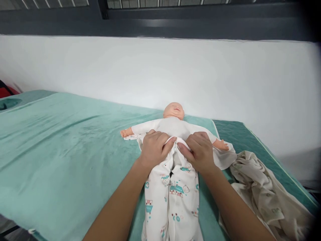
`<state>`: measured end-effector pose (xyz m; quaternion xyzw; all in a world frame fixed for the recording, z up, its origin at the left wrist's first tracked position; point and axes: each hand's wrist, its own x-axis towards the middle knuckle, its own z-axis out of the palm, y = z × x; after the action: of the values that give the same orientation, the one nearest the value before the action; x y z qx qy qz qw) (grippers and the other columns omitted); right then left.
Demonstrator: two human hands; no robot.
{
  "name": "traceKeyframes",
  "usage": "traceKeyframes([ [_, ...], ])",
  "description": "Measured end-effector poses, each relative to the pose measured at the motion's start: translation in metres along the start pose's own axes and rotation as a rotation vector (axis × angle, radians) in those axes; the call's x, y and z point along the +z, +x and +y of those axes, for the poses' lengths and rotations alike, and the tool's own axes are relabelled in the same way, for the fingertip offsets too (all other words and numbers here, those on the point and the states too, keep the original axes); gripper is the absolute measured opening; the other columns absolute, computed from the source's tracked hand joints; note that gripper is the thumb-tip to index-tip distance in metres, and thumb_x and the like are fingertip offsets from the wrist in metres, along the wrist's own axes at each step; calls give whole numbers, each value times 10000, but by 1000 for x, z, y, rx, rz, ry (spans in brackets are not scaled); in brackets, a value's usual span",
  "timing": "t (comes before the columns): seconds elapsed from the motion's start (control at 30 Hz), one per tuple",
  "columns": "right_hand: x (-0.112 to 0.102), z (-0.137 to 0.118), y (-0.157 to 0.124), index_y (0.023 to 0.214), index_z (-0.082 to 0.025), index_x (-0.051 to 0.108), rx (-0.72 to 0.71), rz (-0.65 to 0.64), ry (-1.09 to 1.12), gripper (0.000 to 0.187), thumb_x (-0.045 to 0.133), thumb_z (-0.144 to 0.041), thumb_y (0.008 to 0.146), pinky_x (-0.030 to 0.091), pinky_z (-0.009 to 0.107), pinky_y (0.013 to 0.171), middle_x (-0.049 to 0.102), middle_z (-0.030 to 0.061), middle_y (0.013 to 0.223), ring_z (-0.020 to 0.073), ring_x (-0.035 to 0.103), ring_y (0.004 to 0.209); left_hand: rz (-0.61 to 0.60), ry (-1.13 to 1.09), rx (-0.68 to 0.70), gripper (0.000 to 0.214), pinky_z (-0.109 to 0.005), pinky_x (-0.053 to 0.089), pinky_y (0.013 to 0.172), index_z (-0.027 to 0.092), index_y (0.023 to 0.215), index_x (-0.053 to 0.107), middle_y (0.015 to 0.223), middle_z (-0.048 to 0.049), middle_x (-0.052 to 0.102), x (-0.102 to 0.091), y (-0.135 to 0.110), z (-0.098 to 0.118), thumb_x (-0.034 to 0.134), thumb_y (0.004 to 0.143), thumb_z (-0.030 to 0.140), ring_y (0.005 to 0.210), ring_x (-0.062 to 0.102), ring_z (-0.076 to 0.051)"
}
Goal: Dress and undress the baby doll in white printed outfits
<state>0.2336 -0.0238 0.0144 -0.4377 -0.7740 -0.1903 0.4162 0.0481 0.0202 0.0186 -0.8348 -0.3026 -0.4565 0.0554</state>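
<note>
A baby doll (173, 124) lies on its back on a green bed cover (62, 147), head toward the wall, arms spread. Its legs are in white printed trousers (173, 197) with small teal pictures. My left hand (153, 147) pinches the left side of the trousers' waistband at the doll's belly. My right hand (199, 150) pinches the right side of the same waistband. Both hands have their fingers closed on the fabric. A white cloth (223, 157) lies spread under the doll.
A crumpled cream garment (260, 190) lies on the bed to the right of the doll. A white wall (160, 73) runs behind the bed, with a dark window frame (160, 20) above. The bed's right edge (276, 160) is close.
</note>
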Motion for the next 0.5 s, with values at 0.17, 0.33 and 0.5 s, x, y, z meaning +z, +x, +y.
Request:
traceKeyframes([
  [0.17, -5, 1, 8, 611, -208, 389, 63, -187, 29, 402, 495, -316, 983, 307, 336, 711, 428, -30, 572, 138, 395, 609, -147, -32, -70, 415, -323, 308, 656, 188, 608, 433, 561, 18, 518, -10, -1, -5, 435, 994, 341, 577, 483, -125],
  [0.33, -16, -1, 18, 627, -199, 428, 125, -346, 11, 425, 475, -402, 997, 304, 340, 749, 520, -18, 603, 148, 458, 665, -210, -108, -222, 480, -324, 335, 677, 186, 581, 381, 552, 31, 476, -20, -2, -19, 397, 1008, 404, 572, 463, -118],
  [0.5, -24, 1, 21, 629, -204, 444, 137, -405, 1, 436, 487, -453, 984, 305, 350, 759, 564, -10, 631, 168, 478, 717, -259, -247, -310, 476, -334, 368, 659, 204, 582, 360, 566, 16, 446, -28, -2, -26, 379, 1007, 418, 615, 463, -148],
])
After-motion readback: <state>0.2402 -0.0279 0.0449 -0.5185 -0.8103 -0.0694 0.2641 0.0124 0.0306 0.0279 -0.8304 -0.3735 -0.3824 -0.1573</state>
